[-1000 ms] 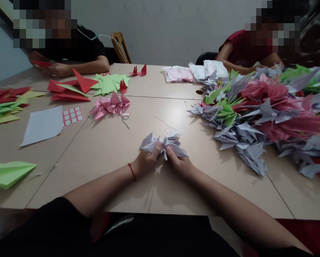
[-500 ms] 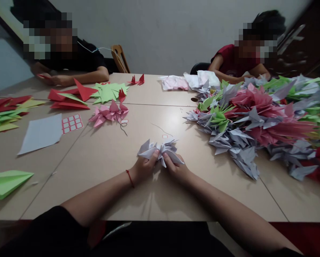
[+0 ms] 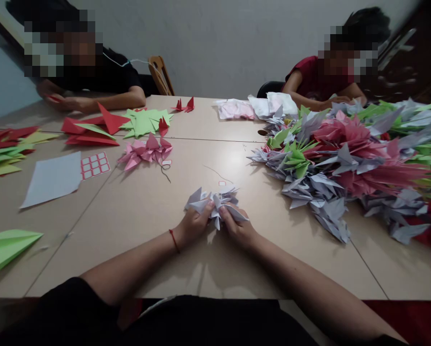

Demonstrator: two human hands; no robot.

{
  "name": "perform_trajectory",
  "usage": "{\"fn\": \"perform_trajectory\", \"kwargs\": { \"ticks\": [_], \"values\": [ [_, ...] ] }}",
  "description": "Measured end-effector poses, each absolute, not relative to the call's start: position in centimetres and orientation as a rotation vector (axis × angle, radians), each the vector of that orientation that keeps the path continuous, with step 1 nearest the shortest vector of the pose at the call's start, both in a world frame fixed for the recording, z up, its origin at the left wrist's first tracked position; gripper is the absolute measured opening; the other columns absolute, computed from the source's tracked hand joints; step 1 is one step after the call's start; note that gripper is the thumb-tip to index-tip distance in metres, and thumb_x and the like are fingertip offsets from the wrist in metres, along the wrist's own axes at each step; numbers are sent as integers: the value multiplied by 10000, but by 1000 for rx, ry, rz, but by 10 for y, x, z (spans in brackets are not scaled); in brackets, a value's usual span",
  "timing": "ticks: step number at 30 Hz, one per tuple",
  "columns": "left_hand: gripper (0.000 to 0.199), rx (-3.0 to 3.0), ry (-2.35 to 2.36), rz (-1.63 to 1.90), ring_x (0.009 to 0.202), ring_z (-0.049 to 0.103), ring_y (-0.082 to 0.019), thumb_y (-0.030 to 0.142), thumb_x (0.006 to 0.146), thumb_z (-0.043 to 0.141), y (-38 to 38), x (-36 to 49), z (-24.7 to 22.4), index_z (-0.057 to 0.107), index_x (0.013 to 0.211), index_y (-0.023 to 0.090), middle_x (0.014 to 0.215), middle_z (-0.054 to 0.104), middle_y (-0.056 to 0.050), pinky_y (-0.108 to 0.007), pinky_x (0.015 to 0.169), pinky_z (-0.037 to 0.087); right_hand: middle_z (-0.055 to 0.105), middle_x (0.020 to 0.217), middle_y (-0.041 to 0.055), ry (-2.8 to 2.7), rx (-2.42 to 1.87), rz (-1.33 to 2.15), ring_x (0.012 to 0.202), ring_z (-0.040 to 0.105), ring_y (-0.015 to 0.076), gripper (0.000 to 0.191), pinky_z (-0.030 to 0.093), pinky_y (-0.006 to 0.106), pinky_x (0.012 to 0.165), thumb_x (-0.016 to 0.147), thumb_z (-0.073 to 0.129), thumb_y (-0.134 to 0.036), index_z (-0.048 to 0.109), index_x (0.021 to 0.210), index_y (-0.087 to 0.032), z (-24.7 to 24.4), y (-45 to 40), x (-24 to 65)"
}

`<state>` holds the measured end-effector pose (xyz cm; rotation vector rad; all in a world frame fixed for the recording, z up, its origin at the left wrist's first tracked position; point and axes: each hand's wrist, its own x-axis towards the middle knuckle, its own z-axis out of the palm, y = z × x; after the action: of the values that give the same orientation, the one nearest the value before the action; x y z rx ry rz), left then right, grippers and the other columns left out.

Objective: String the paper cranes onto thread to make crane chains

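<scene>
Close to the table's front middle, my left hand [image 3: 196, 218] and my right hand [image 3: 239, 225] grip a bunch of pale grey-white folded paper cranes [image 3: 216, 204] between them. Both thumbs press on top of the paper; the other fingers curl beneath and are mostly hidden. Just beyond the bunch lie a thin dark thread [image 3: 217, 173] and a small red-edged label [image 3: 222, 183]. Farther left rests a bunch of pink paper cranes [image 3: 146, 151] with a dark cord [image 3: 165, 172] by it.
A large heap of grey, pink and green paper cranes [image 3: 345, 154] fills the right side. On the left lie red folded papers [image 3: 93, 127], a white sheet [image 3: 51, 178], a label sheet [image 3: 95, 166] and a green folded paper [image 3: 11, 246]. Two people sit opposite, beyond white packets [image 3: 235, 110].
One pointed paper piece between my thumbs has shifted slightly toward me. My hands keep their grip and place. The whole view has shifted a little.
</scene>
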<state>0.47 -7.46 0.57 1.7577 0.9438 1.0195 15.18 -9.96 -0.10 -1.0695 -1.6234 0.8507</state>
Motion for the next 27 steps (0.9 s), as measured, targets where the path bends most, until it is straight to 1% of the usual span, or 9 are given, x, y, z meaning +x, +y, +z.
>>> {"fn": "perform_trajectory", "kwargs": {
  "ticks": [4, 9, 12, 16, 18, 21, 27],
  "values": [
    [350, 1759, 964, 1060, 580, 464, -121, 421, 917, 371, -78, 5, 3, 459, 666, 193, 600, 479, 23, -265, 600, 432, 540, 665, 19, -1538, -1092, 829, 644, 518, 153, 339, 443, 285, 650, 923, 344, -404, 491, 693, -202, -3, -99, 146],
    [351, 1680, 1049, 1140, 554, 443, -113, 416, 926, 373, -84, 7, 1, 458, 670, 191, 590, 460, 29, -258, 550, 405, 492, 625, 2, -1461, -1148, 790, 602, 482, 146, 326, 428, 275, 603, 926, 355, -385, 454, 671, -209, -2, -101, 140],
    [370, 1648, 1013, 1067, 540, 466, -116, 422, 916, 395, -85, 7, 4, 468, 638, 189, 556, 468, 25, -263, 535, 420, 530, 673, 14, -1439, -1153, 780, 657, 518, 153, 309, 449, 285, 654, 931, 348, -377, 469, 701, -209, -2, -100, 142],
    [371, 1778, 919, 975, 604, 524, -143, 405, 910, 416, -82, 5, 5, 515, 622, 194, 566, 525, -1, -289, 593, 460, 579, 716, 26, -1482, -1123, 821, 699, 558, 163, 283, 475, 303, 693, 921, 375, -379, 523, 748, -210, -3, -99, 148],
    [401, 1824, 919, 959, 572, 504, -138, 404, 923, 380, -81, 4, 4, 504, 601, 201, 538, 504, 5, -291, 582, 458, 592, 719, 25, -1532, -1101, 847, 713, 572, 170, 246, 483, 308, 699, 904, 417, -370, 539, 758, -215, -1, -99, 152],
    [437, 1831, 961, 933, 500, 443, -120, 395, 928, 362, -80, 2, 2, 439, 542, 205, 483, 435, 26, -276, 536, 428, 594, 703, 23, -1600, -1082, 868, 702, 574, 172, 217, 484, 313, 691, 897, 433, -333, 527, 739, -217, 3, -100, 155],
    [348, 1786, 951, 930, 586, 513, -136, 355, 917, 386, -78, 2, 3, 486, 620, 204, 548, 492, 24, -283, 638, 462, 575, 680, 21, -1614, -1108, 872, 634, 533, 160, 221, 458, 301, 631, 912, 401, -297, 496, 730, -216, 8, -100, 156]
  ]
}}
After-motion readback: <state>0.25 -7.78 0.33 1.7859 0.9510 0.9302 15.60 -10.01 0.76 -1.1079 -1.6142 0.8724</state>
